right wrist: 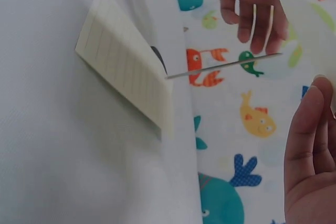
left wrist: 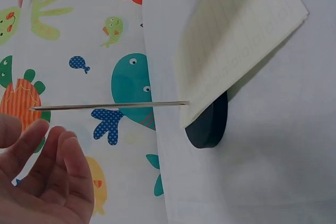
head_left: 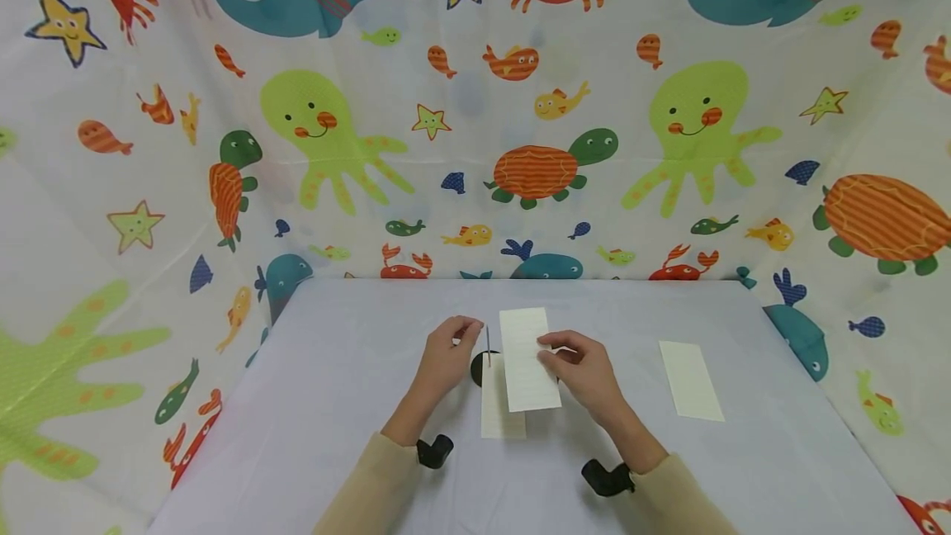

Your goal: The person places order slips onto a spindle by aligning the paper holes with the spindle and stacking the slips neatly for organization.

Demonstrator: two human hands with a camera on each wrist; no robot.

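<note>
A thin metal paper spike (left wrist: 110, 106) stands upright on a black round base (left wrist: 209, 124). A cream lined sheet (head_left: 501, 419) is pierced by it near one end and sits low on it, tilted, partly covering the base. My left hand (head_left: 447, 353) is beside the spike's top, fingers loosely bent and fingertips close to the point. In the left wrist view this hand (left wrist: 50, 169) holds nothing. My right hand (head_left: 583, 366) pinches a second lined sheet (head_left: 529, 360) by its right edge, raised in front of the spike and partly hiding the pierced sheet.
Another cream sheet (head_left: 691, 381) lies flat on the white-covered table (head_left: 334, 370), to the right of my right hand. A curtain (head_left: 475, 130) printed with sea animals hangs behind the table and along both sides. Black cameras (head_left: 435, 452) are strapped to both wrists.
</note>
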